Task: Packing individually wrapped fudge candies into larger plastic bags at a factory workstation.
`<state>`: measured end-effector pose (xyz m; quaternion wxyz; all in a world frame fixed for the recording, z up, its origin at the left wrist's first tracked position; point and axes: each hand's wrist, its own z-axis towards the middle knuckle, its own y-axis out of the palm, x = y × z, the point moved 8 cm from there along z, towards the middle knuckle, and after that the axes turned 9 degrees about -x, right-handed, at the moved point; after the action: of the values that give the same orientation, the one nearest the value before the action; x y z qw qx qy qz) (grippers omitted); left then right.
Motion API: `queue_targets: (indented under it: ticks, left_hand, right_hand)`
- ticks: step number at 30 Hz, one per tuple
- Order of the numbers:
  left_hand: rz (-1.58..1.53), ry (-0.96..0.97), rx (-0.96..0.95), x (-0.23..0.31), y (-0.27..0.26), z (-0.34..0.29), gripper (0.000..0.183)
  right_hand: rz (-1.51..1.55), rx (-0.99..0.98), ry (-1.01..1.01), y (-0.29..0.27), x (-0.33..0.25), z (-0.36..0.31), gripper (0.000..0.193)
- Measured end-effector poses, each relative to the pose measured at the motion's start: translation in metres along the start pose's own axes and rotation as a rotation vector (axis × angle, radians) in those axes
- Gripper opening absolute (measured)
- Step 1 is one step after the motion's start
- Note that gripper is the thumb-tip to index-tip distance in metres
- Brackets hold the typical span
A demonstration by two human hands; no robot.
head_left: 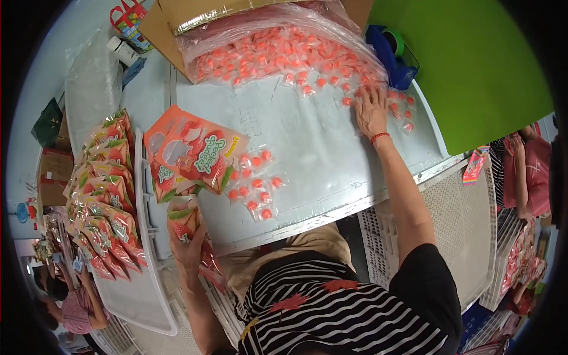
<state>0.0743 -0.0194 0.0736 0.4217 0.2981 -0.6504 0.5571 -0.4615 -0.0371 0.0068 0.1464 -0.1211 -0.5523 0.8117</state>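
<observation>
My left hand is wrapped around a pink and green printed pouch at the table's near left edge. My right hand lies palm down on the table, fingers stretched over small clear-wrapped pink-red candies. Behind it, a large heap of the same candies spills from a plastic-lined cardboard box. A separate cluster of candies rests near the middle front. Just left of that cluster, several printed pouches overlap, lying flat.
Plump pouches stand in rows on a white plastic tray at left. A blue tape dispenser sits at the back right, beside a green surface. White perforated crates stand below the table. Other people are at both sides.
</observation>
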Motion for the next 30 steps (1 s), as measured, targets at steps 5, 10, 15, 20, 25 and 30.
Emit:
queue_targets:
  ticks: [5, 10, 15, 20, 25, 30]
  left_hand:
    - [-0.015, -0.135, -0.027, -0.009, 0.004, 0.0, 0.06]
    - [0.045, -0.096, 0.002, -0.023, -0.007, -0.001, 0.049]
    - [-0.005, -0.157, 0.006, -0.015, -0.003, -0.002, 0.051]
    - [-0.014, -0.192, 0.014, -0.016, -0.002, -0.001, 0.052]
    - [0.01, -0.195, 0.008, -0.021, -0.005, -0.003, 0.054]
    - [0.048, -0.187, 0.057, -0.022, -0.012, -0.01, 0.048]
  right_hand:
    - [0.598, 0.044, 0.045, -0.004, -0.026, -0.01, 0.041]
    - [1.917, -0.137, 0.567, 0.011, 0.011, -0.013, 0.038]
    - [2.058, -0.202, 0.688, 0.021, 0.04, -0.038, 0.03]
    - [1.31, -0.119, 0.308, -0.005, 0.042, -0.023, 0.032]
    - [0.774, -0.231, -0.168, -0.022, -0.017, 0.013, 0.034]
    - [1.09, -0.379, -0.069, -0.007, -0.019, -0.004, 0.036]
